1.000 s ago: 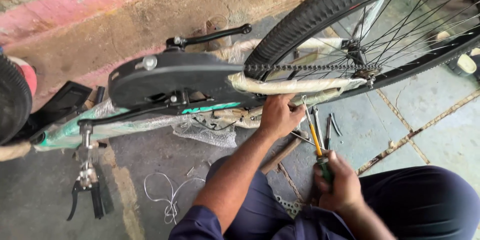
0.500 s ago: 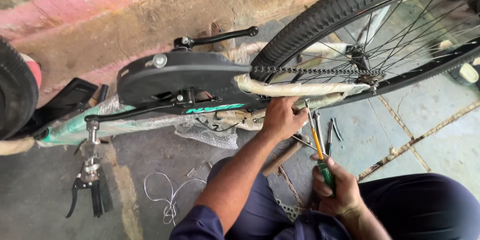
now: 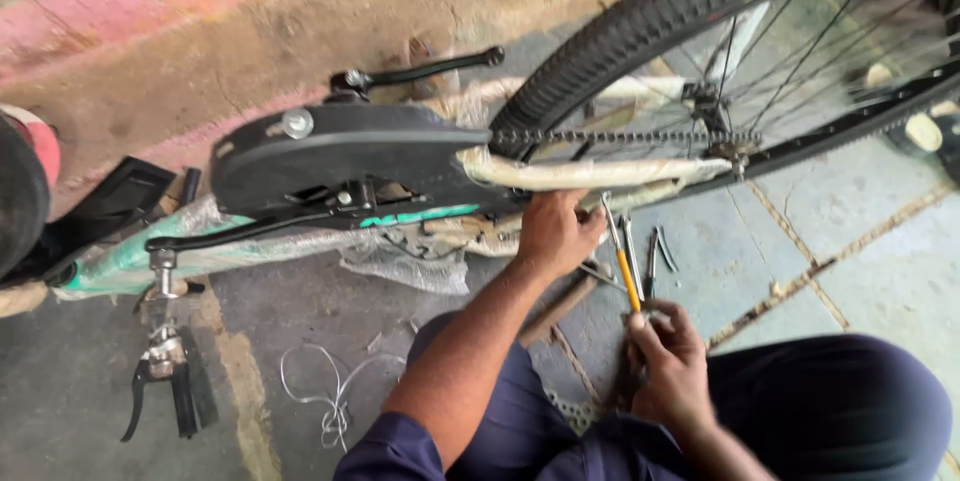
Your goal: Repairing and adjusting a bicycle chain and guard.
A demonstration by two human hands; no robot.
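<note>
An upside-down bicycle lies before me, its frame (image 3: 250,246) wrapped in plastic film. My left hand (image 3: 555,231) grips the wrapped chain stay (image 3: 590,174) just under the chain (image 3: 620,138). My right hand (image 3: 672,366) is closed on a screwdriver (image 3: 626,276) with a yellow shaft, its tip pointing up toward the stay near my left hand. The black chain guard (image 3: 340,156) and both crank arms (image 3: 420,71) sit to the left. The rear wheel (image 3: 700,1) fills the upper right.
Several metal tools (image 3: 655,251) lie on the tiled floor beside the screwdriver. A brake lever (image 3: 165,391) and a coil of white cable (image 3: 320,401) lie at lower left. A stained wall (image 3: 200,31) runs behind the bicycle. My dark trouser leg (image 3: 830,411) is at lower right.
The view has shifted, so the bicycle sits further right and lower in frame. My right hand with the screwdriver has stayed low beside my left, which keeps its grip on the stay.
</note>
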